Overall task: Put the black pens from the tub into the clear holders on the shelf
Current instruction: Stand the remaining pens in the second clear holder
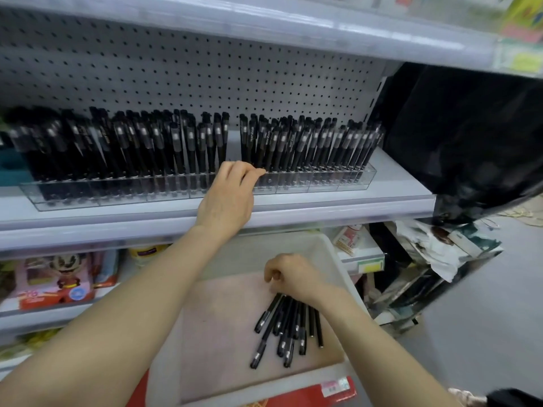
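Observation:
Two clear holders, a left one [117,198] and a right one [338,185], stand side by side on the white shelf [293,212], both packed with upright black pens [308,145]. My left hand [227,195] reaches over the shelf edge to the gap between the holders, its fingertips pinched at the lower end of a pen in the right holder. Below, a translucent tub [332,254] holds a fanned bunch of black pens [286,327]. My right hand [293,276] is inside the tub, fingers closed on the upper ends of that bunch.
A black plastic bag [470,136] hangs at the shelf's right end. Toy boxes [55,282] fill the lower shelf on the left. Packets and clutter [435,259] lie to the right of the tub. A pegboard back wall [191,71] rises behind the pens.

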`<state>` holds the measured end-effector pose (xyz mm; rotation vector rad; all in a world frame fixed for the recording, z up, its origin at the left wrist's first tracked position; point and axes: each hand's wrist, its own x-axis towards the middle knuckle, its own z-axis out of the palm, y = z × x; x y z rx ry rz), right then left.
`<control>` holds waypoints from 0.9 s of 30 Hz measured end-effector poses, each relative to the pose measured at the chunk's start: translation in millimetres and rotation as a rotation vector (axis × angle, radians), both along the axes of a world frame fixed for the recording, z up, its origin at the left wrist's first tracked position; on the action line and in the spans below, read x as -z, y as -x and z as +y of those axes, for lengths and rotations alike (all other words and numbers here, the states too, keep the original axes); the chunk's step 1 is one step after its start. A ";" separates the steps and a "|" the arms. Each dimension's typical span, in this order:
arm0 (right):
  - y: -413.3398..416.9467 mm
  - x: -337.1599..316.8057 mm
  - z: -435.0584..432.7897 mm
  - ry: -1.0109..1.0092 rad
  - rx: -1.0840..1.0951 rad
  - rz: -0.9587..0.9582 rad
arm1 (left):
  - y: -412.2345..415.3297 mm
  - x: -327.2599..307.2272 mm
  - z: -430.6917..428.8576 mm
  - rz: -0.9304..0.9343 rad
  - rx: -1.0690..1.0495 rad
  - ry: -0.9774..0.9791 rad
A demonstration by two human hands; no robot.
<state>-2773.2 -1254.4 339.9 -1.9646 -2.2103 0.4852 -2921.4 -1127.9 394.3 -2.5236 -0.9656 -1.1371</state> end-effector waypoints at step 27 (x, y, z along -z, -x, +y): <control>-59.8 -110.9 9.7 -0.311 0.221 0.737 | -10.4 -8.0 -8.5 -0.025 0.012 0.023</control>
